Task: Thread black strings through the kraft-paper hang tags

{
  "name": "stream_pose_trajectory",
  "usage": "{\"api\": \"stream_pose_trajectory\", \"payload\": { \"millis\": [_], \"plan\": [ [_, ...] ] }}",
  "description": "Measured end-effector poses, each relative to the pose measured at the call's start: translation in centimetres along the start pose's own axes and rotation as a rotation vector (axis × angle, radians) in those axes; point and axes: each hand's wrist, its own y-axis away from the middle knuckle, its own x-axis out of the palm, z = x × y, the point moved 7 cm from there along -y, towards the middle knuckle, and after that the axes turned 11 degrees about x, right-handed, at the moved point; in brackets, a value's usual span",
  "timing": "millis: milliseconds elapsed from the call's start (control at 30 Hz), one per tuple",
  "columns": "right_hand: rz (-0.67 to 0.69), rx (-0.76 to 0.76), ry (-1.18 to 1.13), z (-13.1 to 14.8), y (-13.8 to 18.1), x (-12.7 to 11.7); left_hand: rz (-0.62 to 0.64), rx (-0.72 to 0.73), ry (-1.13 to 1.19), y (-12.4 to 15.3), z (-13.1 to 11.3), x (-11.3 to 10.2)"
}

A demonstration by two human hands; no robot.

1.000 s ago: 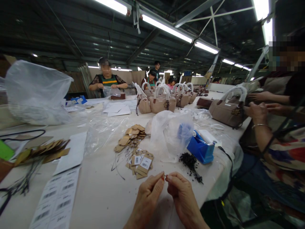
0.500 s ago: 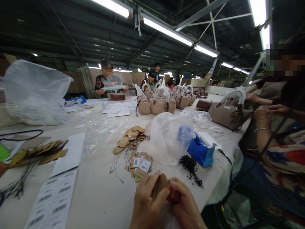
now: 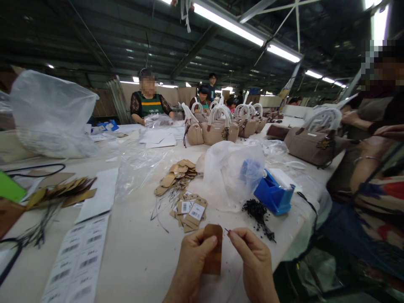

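Note:
My left hand (image 3: 191, 257) is closed on a brown hang tag (image 3: 213, 256), thumb across its face, held upright over the near table edge. Just to its right, my right hand (image 3: 252, 256) pinches a thin dark piece (image 3: 226, 230), which looks like the end of a cord; most of it is hidden. Beyond the left hand lies a pile of tags with barcode stickers (image 3: 196, 211). Farther back is a heap of golden-brown tags (image 3: 176, 174) with dark strings. A cluster of small black pieces (image 3: 256, 212) lies beyond my right hand.
A blue tape dispenser (image 3: 275, 194) and a crumpled clear plastic bag (image 3: 229, 176) stand beyond the black pieces. Barcode label sheets (image 3: 77, 261) lie at left. Beige handbags (image 3: 219, 131) line the back; co-workers are across the table and at right.
My hands have moved apart, and the tag now stands upright with its face visible in my left hand. The co-worker across the table has lowered the plastic they held.

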Motion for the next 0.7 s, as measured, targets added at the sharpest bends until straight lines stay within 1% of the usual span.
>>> {"api": "stream_pose_trajectory", "payload": {
  "millis": [67, 133, 233, 367, 500, 700],
  "plan": [
    [0.024, -0.132, 0.208, 0.8, 0.7, 0.7, 0.0, -0.007, 0.008, -0.1, 0.1, 0.1],
    [0.013, -0.227, 0.345, 1.1, 1.1, 1.3, -0.004, -0.012, 0.021, -0.2, 0.3, 0.1],
    [-0.045, -0.305, 0.441, 1.1, 1.1, 1.7, 0.003, -0.034, 0.045, 0.0, 0.7, 0.2],
    [-0.071, -0.389, 0.538, 1.1, 1.0, 2.2, 0.023, -0.047, 0.049, 0.2, 1.0, 0.3],
    [-0.079, -0.386, 0.553, 1.2, 1.0, 2.3, 0.018, -0.023, 0.002, 0.2, 0.8, 0.4],
    [-0.083, -0.308, 0.534, 1.6, 0.8, 2.2, 0.048, 0.058, -0.112, -0.2, 0.7, 0.3]
  ]
}}
